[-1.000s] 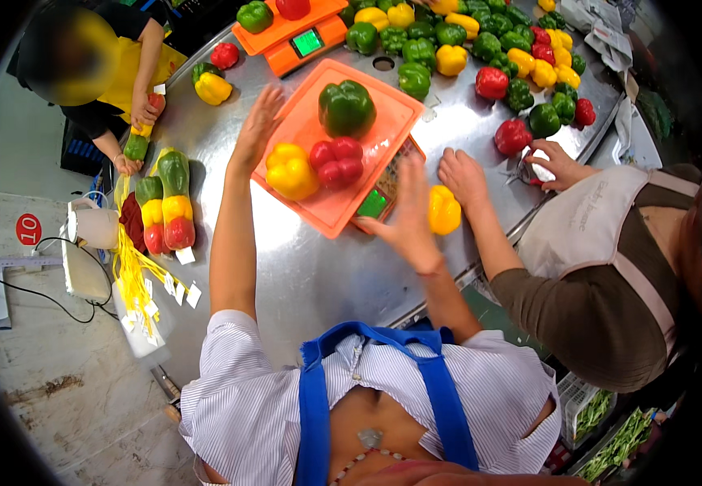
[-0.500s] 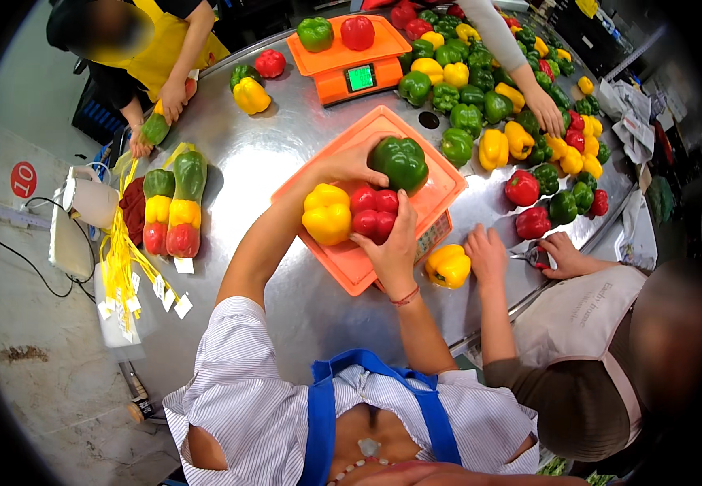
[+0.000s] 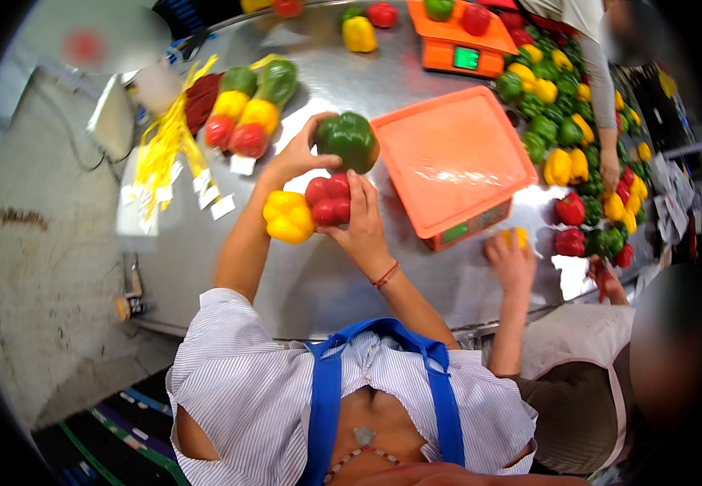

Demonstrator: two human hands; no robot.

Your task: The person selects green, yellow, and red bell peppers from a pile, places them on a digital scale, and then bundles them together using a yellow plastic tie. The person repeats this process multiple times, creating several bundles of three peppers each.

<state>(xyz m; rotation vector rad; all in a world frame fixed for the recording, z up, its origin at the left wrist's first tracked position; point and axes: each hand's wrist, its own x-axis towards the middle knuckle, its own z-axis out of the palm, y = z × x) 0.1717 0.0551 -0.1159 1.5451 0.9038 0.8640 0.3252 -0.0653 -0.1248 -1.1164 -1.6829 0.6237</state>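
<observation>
Green, blocky bell pepper [image 3: 349,141] sits in the left hand [image 3: 293,157], fingers half-curled; the right hand [image 3: 364,228], fingers curved, cups a lobed red bell pepper [image 3: 327,197]. A yellow bell pepper [image 3: 288,217] adjoins it, support unclear. Even pressure should steady all three, left of the orange plastic tray [image 3: 452,154].

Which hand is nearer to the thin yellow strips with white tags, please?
Left hand, right of the strips, gripping a round green pepper; right hand, on a lobed red pepper, is farther right.
</observation>
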